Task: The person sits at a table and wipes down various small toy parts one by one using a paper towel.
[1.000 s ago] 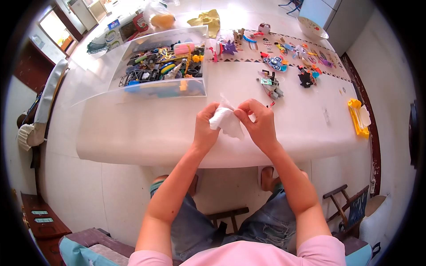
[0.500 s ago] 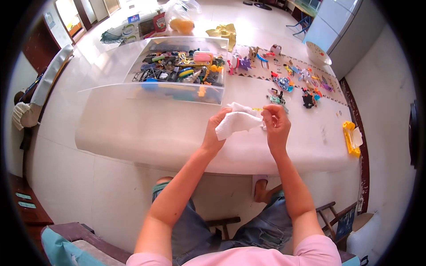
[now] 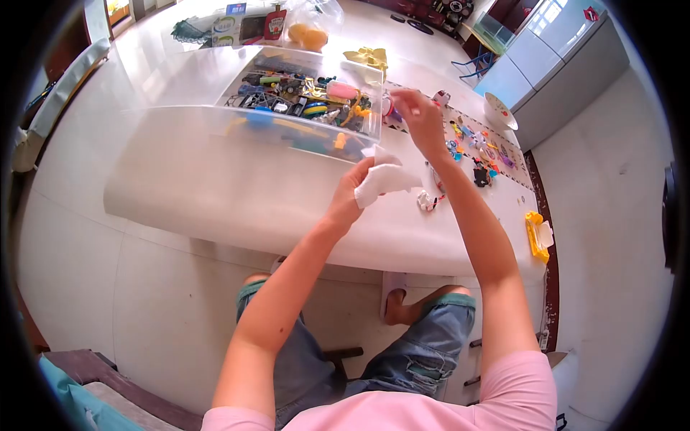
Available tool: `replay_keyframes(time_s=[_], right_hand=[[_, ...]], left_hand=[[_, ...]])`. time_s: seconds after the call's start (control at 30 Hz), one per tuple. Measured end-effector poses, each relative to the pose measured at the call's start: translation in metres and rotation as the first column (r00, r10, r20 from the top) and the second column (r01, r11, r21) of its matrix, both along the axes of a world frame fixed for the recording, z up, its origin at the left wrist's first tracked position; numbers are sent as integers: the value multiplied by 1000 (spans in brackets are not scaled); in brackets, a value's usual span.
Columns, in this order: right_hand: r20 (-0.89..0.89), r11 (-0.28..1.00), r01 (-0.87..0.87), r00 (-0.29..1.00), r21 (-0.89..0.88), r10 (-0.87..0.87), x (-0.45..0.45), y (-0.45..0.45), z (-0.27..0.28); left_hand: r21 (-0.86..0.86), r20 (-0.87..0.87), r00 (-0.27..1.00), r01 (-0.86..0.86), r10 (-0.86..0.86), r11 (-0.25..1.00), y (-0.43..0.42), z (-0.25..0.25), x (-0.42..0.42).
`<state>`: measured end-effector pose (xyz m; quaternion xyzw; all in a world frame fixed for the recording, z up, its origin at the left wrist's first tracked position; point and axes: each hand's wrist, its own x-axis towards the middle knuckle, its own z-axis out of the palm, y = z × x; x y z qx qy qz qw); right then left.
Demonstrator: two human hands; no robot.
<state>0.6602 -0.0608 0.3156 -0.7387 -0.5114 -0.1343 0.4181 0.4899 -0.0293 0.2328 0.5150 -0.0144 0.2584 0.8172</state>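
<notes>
A white tissue [image 3: 384,182] is held in my left hand [image 3: 350,195], its loose end spreading to the right above the table. My right hand [image 3: 420,122] is raised beside the right end of the clear plastic bin [image 3: 302,140], fingers bent; whether anything small is between the fingertips cannot be made out. Mixed toy parts fill the bin, among them a pink piece [image 3: 342,89] and a blue and yellow ring [image 3: 315,109]. Below my right hand, a small white and red item [image 3: 428,201] lies on the table [image 3: 215,194].
Small colourful toys [image 3: 487,147] lie on a patterned strip at the right, with a black toy piece [image 3: 483,174] nearby. A yellow wipes packet [image 3: 537,237] sits at the right edge. Farther back are a bowl [image 3: 501,111], a yellow cloth [image 3: 368,57] and a bag [image 3: 309,34].
My right hand has moved away from the tissue, up toward the bin's right end. My left hand keeps the tissue. The view has shifted, and the white and red item now shows on the table.
</notes>
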Motion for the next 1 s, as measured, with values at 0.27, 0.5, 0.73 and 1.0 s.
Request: replay_keyframes(time_s=[0.27,0.5,0.73,1.0], right_hand=[[-127,988,54,989,-145,-73,-3,-67,-39],[12,991,59,998,-122,-58,44,-30,-36],[158,964,170,978,-202,-140,160,89,-50],[291,713,409,912,-570,-290,238,198,-100]], left_hand=[[-93,31,998,-56,59,994,-1,6,-10],[-234,-2,994,104,-107,967,-14,13,-19],[-183,-220,871,406,-440,895,-22,13,-23],[-101,-217,828,508,-518,855,28,9,-16]])
